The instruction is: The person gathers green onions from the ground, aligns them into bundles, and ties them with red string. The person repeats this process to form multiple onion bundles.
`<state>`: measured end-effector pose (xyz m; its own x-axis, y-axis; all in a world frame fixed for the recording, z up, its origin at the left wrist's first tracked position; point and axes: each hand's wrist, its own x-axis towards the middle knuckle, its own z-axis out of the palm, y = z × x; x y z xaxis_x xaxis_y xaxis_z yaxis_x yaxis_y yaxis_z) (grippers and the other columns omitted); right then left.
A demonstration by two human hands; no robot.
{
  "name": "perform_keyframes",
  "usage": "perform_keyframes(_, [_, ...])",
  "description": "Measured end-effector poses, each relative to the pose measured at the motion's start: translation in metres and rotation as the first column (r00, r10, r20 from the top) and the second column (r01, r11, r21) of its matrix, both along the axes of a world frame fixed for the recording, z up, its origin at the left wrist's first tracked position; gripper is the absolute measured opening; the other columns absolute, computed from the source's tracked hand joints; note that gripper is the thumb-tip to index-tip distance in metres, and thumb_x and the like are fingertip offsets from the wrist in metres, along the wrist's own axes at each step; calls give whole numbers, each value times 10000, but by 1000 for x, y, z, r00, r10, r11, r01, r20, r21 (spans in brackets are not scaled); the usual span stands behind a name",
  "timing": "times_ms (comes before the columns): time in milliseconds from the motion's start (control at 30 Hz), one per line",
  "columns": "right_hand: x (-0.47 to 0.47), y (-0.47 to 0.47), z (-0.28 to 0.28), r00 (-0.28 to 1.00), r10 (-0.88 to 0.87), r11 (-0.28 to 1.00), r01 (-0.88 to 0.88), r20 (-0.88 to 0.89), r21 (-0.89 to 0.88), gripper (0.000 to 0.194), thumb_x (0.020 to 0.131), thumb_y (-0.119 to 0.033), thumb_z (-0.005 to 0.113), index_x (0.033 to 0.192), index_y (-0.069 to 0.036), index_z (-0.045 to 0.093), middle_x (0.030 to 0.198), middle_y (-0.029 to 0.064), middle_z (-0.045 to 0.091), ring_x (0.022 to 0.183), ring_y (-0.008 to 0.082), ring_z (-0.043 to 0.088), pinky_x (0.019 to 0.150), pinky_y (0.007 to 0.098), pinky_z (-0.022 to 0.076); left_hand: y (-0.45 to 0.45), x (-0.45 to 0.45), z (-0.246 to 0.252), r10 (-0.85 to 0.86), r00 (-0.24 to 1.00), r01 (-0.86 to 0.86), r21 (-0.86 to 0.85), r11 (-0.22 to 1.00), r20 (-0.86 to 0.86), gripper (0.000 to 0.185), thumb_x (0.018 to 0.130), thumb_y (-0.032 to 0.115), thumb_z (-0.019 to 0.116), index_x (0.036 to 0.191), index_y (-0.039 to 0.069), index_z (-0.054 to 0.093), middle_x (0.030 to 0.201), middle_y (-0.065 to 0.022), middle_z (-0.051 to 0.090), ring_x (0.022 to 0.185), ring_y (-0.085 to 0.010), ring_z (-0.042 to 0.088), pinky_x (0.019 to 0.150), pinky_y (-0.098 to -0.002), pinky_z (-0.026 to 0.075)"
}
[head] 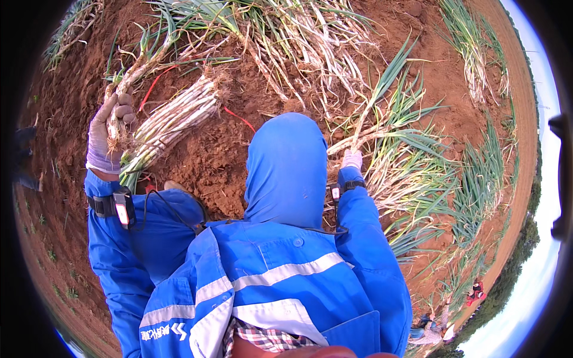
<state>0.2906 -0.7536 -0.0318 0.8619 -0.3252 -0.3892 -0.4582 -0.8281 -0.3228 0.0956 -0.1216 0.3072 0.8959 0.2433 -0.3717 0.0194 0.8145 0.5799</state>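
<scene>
My left hand (109,125), in a soiled pale knit glove, is closed around a few long green onions (138,74); their roots hang below the palm and their leaves point up and away. Beside it a bundle of green onions (179,112) lies on the soil, white stems side by side, roots at the far end. My right hand (352,159), also gloved, grips a green onion stalk (365,116) at its lower part; the fingers are partly hidden. It is at the edge of a loose pile of green onions (403,174).
Red tie strings (154,88) lie on the reddish soil (210,170) around the bundle. More onions (309,49) are spread ahead, and further heaps (479,179) lie to the right. My blue-clad knee (286,165) rises between my hands. Other people (432,329) are at the far lower right.
</scene>
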Motion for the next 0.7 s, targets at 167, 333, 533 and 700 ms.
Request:
perform_keyframes(167, [40,56,38,955,-277,937,243,106,253,480,983,-221,601,1371,31,475,1339,234,587,1166,362,611,987,412,486,-12,14,4,77,996,-79,-32,996,-37,381,1030,165,539,1320,-63,443,958,-25,585,705,-77,531,670,-260,504])
perform_keyframes(333, [92,141,20,964,87,987,-117,253,106,477,933,-312,683,1296,-22,574,1330,192,591,1158,344,612,984,417,492,-22,29,9,95,990,-102,-63,993,-108,312,1036,189,532,1236,-49,511,885,-16,587,670,-85,526,629,-262,510])
perform_keyframes(533, [102,282,-29,721,688,723,-670,-86,168,439,965,-330,634,1300,-47,599,1206,174,678,1118,330,630,1004,369,470,-24,26,7,173,969,-172,19,985,-178,375,1017,197,563,1271,-75,516,957,-34,635,688,-94,571,647,-267,534])
perform_keyframes(700, [95,312,5,535,742,574,-819,-403,-31,666,906,-485,648,1375,-32,514,1352,217,591,1244,402,565,1050,466,450,-19,20,5,188,958,-183,44,982,-216,343,1001,206,579,1250,-29,547,949,-30,655,688,-92,570,651,-274,520])
